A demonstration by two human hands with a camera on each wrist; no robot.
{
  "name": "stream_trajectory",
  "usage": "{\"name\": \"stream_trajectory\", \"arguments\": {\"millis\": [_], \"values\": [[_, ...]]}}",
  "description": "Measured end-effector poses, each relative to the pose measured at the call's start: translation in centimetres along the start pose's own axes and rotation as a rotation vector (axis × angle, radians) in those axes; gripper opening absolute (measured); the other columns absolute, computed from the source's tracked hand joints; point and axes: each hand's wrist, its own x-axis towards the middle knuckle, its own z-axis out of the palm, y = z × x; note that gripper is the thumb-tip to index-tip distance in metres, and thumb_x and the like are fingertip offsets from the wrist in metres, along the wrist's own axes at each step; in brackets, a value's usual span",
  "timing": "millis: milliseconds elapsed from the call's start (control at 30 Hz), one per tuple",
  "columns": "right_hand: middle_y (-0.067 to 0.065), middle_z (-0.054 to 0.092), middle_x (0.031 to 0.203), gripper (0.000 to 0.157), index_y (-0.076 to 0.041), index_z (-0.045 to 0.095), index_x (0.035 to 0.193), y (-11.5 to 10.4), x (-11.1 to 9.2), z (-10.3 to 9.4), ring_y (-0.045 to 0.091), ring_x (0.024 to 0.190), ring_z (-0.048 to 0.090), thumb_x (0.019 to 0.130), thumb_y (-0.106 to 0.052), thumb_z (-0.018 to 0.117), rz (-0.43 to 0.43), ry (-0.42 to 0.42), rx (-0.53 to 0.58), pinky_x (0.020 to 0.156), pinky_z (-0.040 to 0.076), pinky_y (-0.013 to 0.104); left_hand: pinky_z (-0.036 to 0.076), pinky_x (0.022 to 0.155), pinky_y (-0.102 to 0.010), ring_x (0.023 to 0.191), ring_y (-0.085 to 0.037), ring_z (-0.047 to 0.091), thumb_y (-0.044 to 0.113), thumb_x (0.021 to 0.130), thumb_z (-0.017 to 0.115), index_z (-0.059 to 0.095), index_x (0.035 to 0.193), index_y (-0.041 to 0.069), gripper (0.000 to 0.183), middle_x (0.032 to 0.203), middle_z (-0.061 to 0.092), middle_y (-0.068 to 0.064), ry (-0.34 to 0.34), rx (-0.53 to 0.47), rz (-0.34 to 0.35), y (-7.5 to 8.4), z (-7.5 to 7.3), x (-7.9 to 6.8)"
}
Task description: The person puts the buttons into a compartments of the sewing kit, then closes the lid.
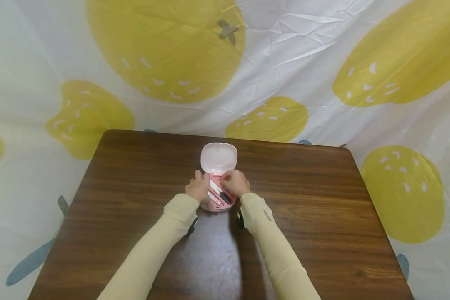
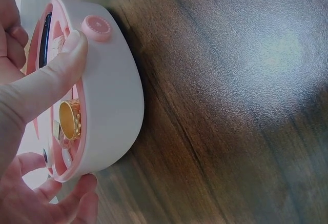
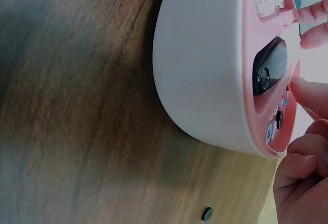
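Note:
A pink-and-white sewing box (image 2: 115, 90) sits on the table with its white lid (image 1: 218, 158) raised at the back. My left hand (image 1: 198, 186) grips its left side, thumb over the front rim near a pink round catch (image 2: 96, 27). A gold thimble ring (image 2: 70, 120) lies in the compartment near that thumb. Across the middle runs a black-ended tool (image 1: 225, 197). My right hand (image 1: 237, 183) has its fingertips at the right compartment, beside small buttons (image 3: 269, 131); its other fingers are curled. I cannot tell whether the fingertips pinch anything.
One loose black button (image 3: 207, 214) lies on the dark wooden table (image 1: 315, 221), to the right of the box. Behind the table hangs a white cloth (image 1: 195, 114) with yellow fruit prints. A white printed item (image 3: 266, 1) lies in the box's front slot.

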Motion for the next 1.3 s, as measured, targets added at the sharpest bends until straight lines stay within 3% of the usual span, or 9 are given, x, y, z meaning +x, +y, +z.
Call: {"name": "stream_trajectory", "arguments": {"millis": [233, 367, 767, 1000, 1167, 1300], "values": [[-0.001, 0.066, 0.079, 0.011, -0.014, 0.071, 0.087, 0.6, -0.2, -0.7, 0.012, 0.070, 0.056, 0.079, -0.022, 0.069, -0.010, 0.046, 0.057, 0.061, 0.043, 0.031, 0.046, 0.076, -0.045, 0.096, -0.033, 0.047, 0.026, 0.044, 0.091, 0.034, 0.127, 0.006, 0.103, 0.119, 0.029, -0.016, -0.004, -0.001, -0.004, 0.1, 0.0, 0.0], [0.001, 0.065, 0.078, 0.012, -0.012, 0.071, 0.087, 1.7, -0.1, -1.2, 0.014, 0.070, 0.055, 0.079, -0.020, 0.069, -0.033, 0.071, 0.124, 0.060, 0.043, 0.029, 0.046, 0.076, -0.045, 0.097, -0.034, 0.047, 0.025, 0.044, 0.091, 0.034, 0.128, 0.006, 0.104, 0.120, 0.029, -0.016, -0.002, -0.009, -0.006, 0.1, 0.0, 0.1], [-0.001, 0.037, 0.054, 0.012, 0.001, 0.068, 0.086, 6.0, -1.0, -2.6, 0.011, 0.050, 0.035, 0.075, -0.004, 0.068, -0.106, 0.238, 0.241, 0.050, 0.029, 0.024, 0.045, 0.081, -0.047, 0.101, -0.033, 0.047, 0.024, 0.043, 0.091, 0.033, 0.129, 0.007, 0.106, 0.119, 0.031, -0.015, -0.001, -0.015, -0.013, -0.1, 0.2, 0.4], [-0.003, 0.036, 0.051, 0.016, 0.003, 0.067, 0.091, 8.0, -1.6, -1.9, 0.006, 0.044, 0.033, 0.075, -0.001, 0.067, -0.011, 0.335, 0.366, 0.044, 0.029, 0.020, 0.045, 0.080, -0.046, 0.100, -0.032, 0.047, 0.022, 0.045, 0.091, 0.034, 0.129, 0.007, 0.102, 0.119, 0.030, -0.015, -0.010, -0.028, -0.017, -0.1, 0.2, 0.3], [-0.005, 0.035, 0.048, 0.019, 0.002, 0.065, 0.095, 9.3, -1.9, -0.9, 0.005, 0.040, 0.032, 0.077, -0.003, 0.066, 0.061, 0.314, 0.416, 0.041, 0.028, 0.019, 0.045, 0.081, -0.046, 0.101, -0.032, 0.046, 0.022, 0.046, 0.090, 0.032, 0.131, 0.007, 0.104, 0.121, 0.030, -0.015, -0.023, -0.043, -0.024, -0.1, 0.3, 0.4], [-0.004, 0.035, 0.051, 0.020, 0.001, 0.065, 0.096, 9.6, -1.8, -0.4, 0.006, 0.043, 0.032, 0.077, -0.005, 0.067, 0.073, 0.311, 0.402, 0.043, 0.027, 0.020, 0.044, 0.083, -0.047, 0.103, -0.032, 0.045, 0.022, 0.046, 0.091, 0.032, 0.133, 0.008, 0.106, 0.122, 0.029, -0.015, -0.026, -0.045, -0.031, 0.0, 0.2, 0.4]]}}
